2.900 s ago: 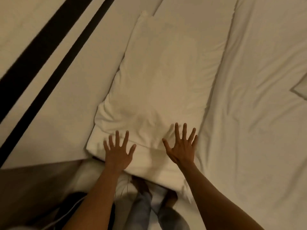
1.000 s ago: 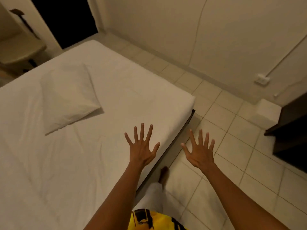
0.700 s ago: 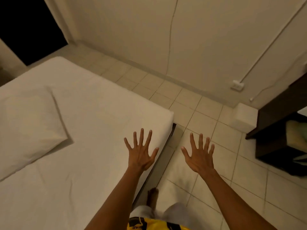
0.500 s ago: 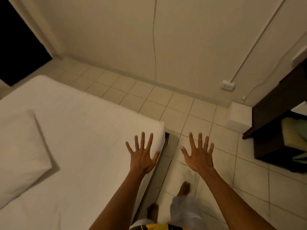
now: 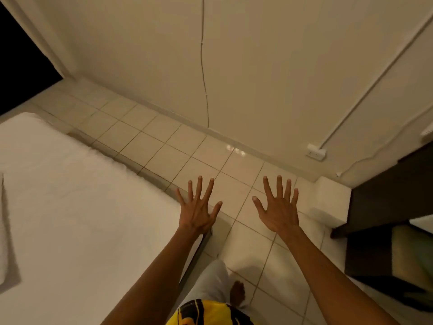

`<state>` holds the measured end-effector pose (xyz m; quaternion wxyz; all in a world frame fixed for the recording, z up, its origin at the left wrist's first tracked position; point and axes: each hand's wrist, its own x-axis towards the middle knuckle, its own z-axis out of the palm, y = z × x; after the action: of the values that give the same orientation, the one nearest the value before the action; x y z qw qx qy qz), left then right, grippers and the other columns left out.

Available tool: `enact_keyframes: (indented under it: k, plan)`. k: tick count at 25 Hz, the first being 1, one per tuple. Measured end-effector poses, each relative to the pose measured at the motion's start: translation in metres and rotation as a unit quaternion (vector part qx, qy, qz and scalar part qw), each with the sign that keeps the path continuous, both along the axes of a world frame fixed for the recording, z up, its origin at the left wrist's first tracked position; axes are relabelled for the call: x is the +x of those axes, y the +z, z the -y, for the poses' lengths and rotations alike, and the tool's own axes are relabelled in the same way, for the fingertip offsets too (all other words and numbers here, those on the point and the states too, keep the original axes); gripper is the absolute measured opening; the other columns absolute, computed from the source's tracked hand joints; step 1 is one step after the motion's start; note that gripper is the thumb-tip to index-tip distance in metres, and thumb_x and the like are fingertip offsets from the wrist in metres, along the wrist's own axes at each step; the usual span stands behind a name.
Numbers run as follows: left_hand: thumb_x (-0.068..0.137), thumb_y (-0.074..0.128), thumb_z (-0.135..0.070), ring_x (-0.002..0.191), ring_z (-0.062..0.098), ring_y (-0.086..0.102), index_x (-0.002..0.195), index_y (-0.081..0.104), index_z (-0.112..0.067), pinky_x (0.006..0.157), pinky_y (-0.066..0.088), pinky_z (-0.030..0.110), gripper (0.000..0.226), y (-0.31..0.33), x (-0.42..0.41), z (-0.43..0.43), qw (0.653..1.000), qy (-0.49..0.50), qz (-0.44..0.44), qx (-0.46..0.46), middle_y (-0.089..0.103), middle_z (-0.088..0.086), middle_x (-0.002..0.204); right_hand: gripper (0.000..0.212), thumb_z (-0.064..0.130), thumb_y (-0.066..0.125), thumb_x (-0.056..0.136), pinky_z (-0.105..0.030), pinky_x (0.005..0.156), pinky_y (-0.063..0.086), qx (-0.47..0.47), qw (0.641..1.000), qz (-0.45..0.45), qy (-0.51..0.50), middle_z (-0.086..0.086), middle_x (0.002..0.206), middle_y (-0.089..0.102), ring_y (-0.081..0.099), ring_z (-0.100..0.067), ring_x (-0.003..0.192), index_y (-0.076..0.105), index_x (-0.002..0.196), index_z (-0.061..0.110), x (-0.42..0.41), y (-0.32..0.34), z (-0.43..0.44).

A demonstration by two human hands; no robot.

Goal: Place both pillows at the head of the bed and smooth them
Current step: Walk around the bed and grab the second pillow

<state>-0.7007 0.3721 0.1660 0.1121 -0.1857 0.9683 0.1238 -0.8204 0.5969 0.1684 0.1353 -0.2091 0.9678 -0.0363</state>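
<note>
One white pillow [image 5: 3,242] lay flat on my bed [image 5: 82,219]. Only its edge showed, far left.

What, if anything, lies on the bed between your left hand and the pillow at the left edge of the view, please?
Nothing visible does. Between the left hand, held open over the bed's corner, and the sliver of pillow at the frame's left edge there is only bare white sheet. The right hand is open above the tiled floor.
</note>
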Motion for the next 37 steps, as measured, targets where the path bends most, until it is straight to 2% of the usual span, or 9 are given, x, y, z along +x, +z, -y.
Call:
enact_keyframes:
  k: [6, 12, 16, 20, 25, 28, 31, 33, 37]
  plan:
    - [0.092, 0.005, -0.072, 0.15, 0.037, -0.019, 0.15, -0.027, -0.038, 0.113, -0.016, 0.069, 0.074, -0.022, -0.115, 0.038, 0.997, 0.066, 0.024, 0.003, -0.03, 0.004, 0.161, 0.086, 0.074, -0.008, 0.085, -0.059, 0.122, -0.006, 0.006, 0.999, -0.018, 0.04, -0.017, 0.167, -0.011, -0.014, -0.041, 0.153, -0.013, 0.159, 0.03, -0.127, -0.013, 0.046]
    - [0.094, 0.008, -0.07, 0.152, 0.036, -0.013, 0.152, -0.024, -0.037, 0.112, -0.017, 0.067, 0.073, -0.017, -0.228, 0.108, 0.988, 0.156, -0.009, 0.009, -0.023, 0.004, 0.164, 0.079, 0.07, 0.008, 0.093, -0.058, 0.122, -0.006, -0.017, 0.992, -0.048, 0.115, -0.019, 0.168, -0.005, -0.01, -0.046, 0.152, -0.005, 0.161, 0.031, -0.267, -0.001, 0.149]
    - [0.094, 0.008, -0.07, 0.151, 0.036, -0.015, 0.151, -0.024, -0.038, 0.114, -0.012, 0.069, 0.073, -0.006, -0.268, 0.166, 0.972, 0.234, -0.019, 0.031, -0.023, 0.003, 0.164, 0.075, 0.067, 0.01, 0.095, -0.06, 0.122, -0.003, -0.021, 0.978, -0.041, 0.203, -0.015, 0.168, 0.001, -0.006, -0.044, 0.153, 0.0, 0.161, 0.032, -0.327, 0.0, 0.23]
    - [0.094, 0.008, -0.07, 0.151, 0.035, -0.017, 0.151, -0.024, -0.039, 0.114, -0.015, 0.068, 0.072, -0.003, -0.288, 0.23, 0.943, 0.329, -0.004, 0.055, -0.026, 0.003, 0.163, 0.075, 0.066, 0.01, 0.095, -0.061, 0.122, -0.002, -0.03, 0.962, -0.023, 0.27, -0.015, 0.168, 0.003, -0.004, -0.045, 0.153, 0.0, 0.161, 0.03, -0.384, -0.003, 0.327]
    - [0.078, -0.008, -0.078, 0.149, 0.035, -0.021, 0.151, -0.023, -0.041, 0.114, -0.008, 0.07, 0.083, 0.003, -0.309, 0.308, 0.898, 0.434, -0.014, 0.067, -0.027, 0.003, 0.162, 0.072, 0.064, 0.014, 0.097, -0.061, 0.123, 0.002, -0.053, 0.932, -0.008, 0.358, -0.016, 0.168, 0.009, 0.001, -0.046, 0.153, 0.009, 0.161, 0.031, -0.432, 0.008, 0.449]
    - [0.086, 0.0, -0.077, 0.15, 0.034, -0.02, 0.152, -0.02, -0.04, 0.115, -0.011, 0.069, 0.079, 0.004, -0.33, 0.339, 0.862, 0.501, -0.031, 0.067, -0.025, 0.003, 0.163, 0.07, 0.063, 0.015, 0.099, -0.061, 0.122, 0.001, -0.039, 0.917, 0.009, 0.396, -0.015, 0.169, 0.005, -0.002, -0.044, 0.153, 0.004, 0.161, 0.033, -0.445, 0.005, 0.516]
    - [0.095, 0.012, -0.07, 0.151, 0.035, -0.018, 0.153, -0.019, -0.04, 0.113, -0.014, 0.067, 0.073, 0.001, -0.342, 0.369, 0.818, 0.564, -0.04, 0.108, -0.023, 0.005, 0.164, 0.072, 0.065, 0.01, 0.097, -0.061, 0.122, -0.002, -0.029, 0.89, 0.019, 0.454, -0.014, 0.169, 0.003, -0.004, -0.043, 0.154, 0.001, 0.161, 0.033, -0.448, 0.0, 0.571]
    - [0.095, 0.013, -0.069, 0.15, 0.036, -0.018, 0.153, -0.02, -0.039, 0.112, -0.014, 0.066, 0.073, -0.009, -0.346, 0.395, 0.808, 0.578, -0.026, 0.11, -0.023, 0.006, 0.164, 0.079, 0.069, 0.0, 0.09, -0.061, 0.122, -0.003, -0.036, 0.877, 0.015, 0.479, -0.013, 0.169, 0.002, -0.005, -0.042, 0.154, 0.0, 0.161, 0.033, -0.452, -0.009, 0.613]
    - [0.094, 0.01, -0.07, 0.15, 0.036, -0.02, 0.152, -0.022, -0.039, 0.114, -0.012, 0.068, 0.073, -0.028, -0.34, 0.468, 0.804, 0.586, -0.003, 0.103, -0.025, 0.005, 0.163, 0.084, 0.07, -0.007, 0.086, -0.06, 0.122, -0.007, 0.005, 0.861, 0.015, 0.508, -0.012, 0.169, -0.003, -0.01, -0.042, 0.153, -0.004, 0.16, 0.033, -0.456, -0.02, 0.697]
